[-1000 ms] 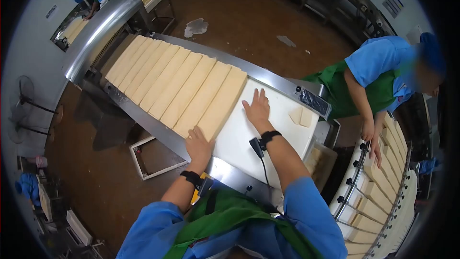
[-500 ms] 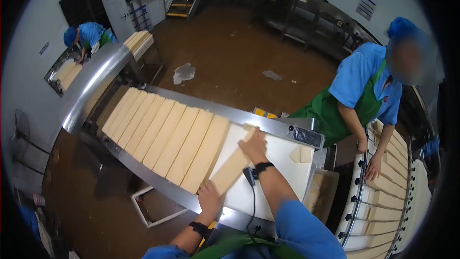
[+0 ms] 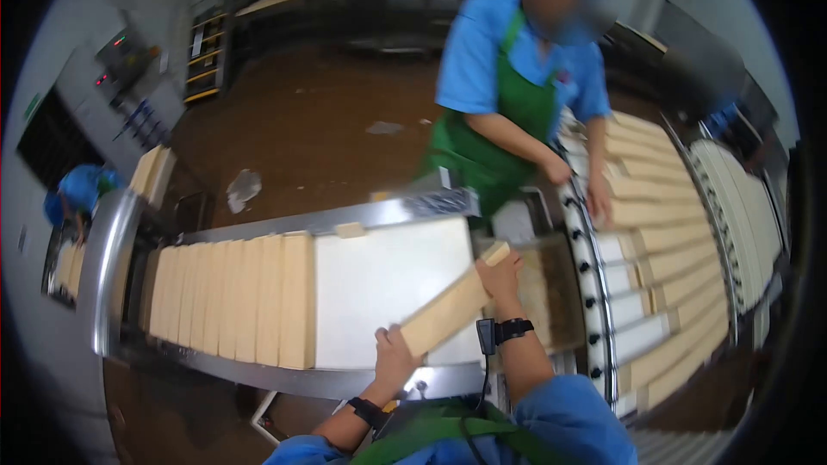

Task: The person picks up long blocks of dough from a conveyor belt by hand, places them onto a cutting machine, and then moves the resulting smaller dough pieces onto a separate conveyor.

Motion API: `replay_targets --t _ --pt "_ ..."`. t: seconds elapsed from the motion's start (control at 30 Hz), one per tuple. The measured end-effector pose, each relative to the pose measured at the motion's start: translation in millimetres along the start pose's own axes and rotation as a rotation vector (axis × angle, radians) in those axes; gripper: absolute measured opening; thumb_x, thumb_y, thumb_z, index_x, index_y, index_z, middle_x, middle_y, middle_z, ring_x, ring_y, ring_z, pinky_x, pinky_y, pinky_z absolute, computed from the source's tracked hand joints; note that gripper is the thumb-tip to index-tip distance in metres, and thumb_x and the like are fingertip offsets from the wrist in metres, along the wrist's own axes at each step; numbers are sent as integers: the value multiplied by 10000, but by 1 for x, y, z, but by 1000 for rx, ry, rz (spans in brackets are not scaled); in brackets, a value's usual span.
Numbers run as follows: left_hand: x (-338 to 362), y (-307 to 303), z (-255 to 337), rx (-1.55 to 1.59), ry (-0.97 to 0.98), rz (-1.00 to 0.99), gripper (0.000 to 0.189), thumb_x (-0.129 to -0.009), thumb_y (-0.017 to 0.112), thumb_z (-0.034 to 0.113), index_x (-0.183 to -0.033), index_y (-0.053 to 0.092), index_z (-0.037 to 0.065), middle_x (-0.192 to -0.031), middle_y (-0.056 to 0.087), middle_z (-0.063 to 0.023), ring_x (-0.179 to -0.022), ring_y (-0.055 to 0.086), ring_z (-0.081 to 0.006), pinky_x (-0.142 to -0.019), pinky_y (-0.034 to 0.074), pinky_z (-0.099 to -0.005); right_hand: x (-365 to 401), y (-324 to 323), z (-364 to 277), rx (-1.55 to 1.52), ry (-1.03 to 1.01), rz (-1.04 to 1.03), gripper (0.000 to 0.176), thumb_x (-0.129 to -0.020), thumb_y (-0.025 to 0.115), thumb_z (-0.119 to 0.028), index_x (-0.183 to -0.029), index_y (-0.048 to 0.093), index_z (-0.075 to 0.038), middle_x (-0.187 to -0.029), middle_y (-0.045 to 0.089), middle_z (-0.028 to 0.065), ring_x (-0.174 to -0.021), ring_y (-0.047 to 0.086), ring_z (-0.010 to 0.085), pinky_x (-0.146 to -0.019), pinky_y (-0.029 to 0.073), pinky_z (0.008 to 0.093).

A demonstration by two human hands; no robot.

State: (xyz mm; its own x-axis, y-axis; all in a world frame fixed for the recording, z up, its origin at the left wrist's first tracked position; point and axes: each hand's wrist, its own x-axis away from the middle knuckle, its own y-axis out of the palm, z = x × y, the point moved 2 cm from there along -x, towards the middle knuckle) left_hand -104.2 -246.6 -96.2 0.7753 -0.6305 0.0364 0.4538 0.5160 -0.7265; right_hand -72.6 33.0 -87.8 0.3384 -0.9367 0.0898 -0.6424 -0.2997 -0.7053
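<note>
A long pale-yellow slab (image 3: 454, 312), kind not clear, lies between my two hands, tilted up to the right. My left hand (image 3: 396, 356) grips its lower left end. Around its upper right end, my right hand (image 3: 501, 281) is closed. The slab is above the right part of a white belt (image 3: 379, 284), and its right end reaches past the belt's edge. To the left stands a tight row of similar slabs (image 3: 228, 301). A small pale piece (image 3: 350, 230) sits by the belt's far rail.
A co-worker in a green apron (image 3: 508, 142) stands across at the right, hands at a second conveyor (image 3: 612, 293) carrying spaced slabs (image 3: 659, 211). A bin (image 3: 551, 293) sits between the conveyors. A curved metal hood (image 3: 114, 267) covers the left end; another person (image 3: 82, 194) bends behind it.
My view has turned right. Both hands have carried the slab rightward from beside the row toward the belt's right end, widening the gap to the row.
</note>
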Motion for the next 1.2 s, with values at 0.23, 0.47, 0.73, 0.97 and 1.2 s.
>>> replay_targets --t 0.23,0.47,0.73,0.97,1.2 --pt "-11 42 128 139 314 -127 766 -635 713 90 -1310 353 51 -1333 172 -306 -1211 315 -467 -1018 351 -440 28 -190 117 -98 48 541 772 -734 674 -331 -1269 278 59 -1222 343 322 -1117 403 473 -950 381 497" --pt "12 85 257 260 683 -442 762 -645 767 92 -1311 395 65 -1263 324 -196 -1144 429 -382 -952 415 -414 47 -338 218 55 582 478 732 -763 579 -521 -1189 460 62 -1196 512 267 -1161 421 417 -938 411 440" --pt "38 144 314 260 775 -728 589 -790 671 143 -1310 407 65 -1273 327 -207 -1132 449 -398 -969 388 -404 0 -377 323 534 487 362 588 -852 473 -471 -1255 494 -43 -1276 495 198 -1257 342 386 -1031 143 613" --pt "34 224 337 368 786 -844 487 -858 513 48 -1331 400 57 -1374 265 -240 -1261 346 -399 -1026 324 -374 27 -353 290 520 228 562 527 -825 562 -378 -1223 505 -37 -1265 488 197 -1233 380 364 -1016 217 573" --pt "24 226 323 383 807 -723 592 -780 488 -18 -1354 348 18 -1363 338 -198 -1290 328 -336 -1075 257 -364 85 -310 226 258 -548 199 243 -764 593 -128 -999 627 -77 -1252 507 145 -1155 466 327 -953 344 459"
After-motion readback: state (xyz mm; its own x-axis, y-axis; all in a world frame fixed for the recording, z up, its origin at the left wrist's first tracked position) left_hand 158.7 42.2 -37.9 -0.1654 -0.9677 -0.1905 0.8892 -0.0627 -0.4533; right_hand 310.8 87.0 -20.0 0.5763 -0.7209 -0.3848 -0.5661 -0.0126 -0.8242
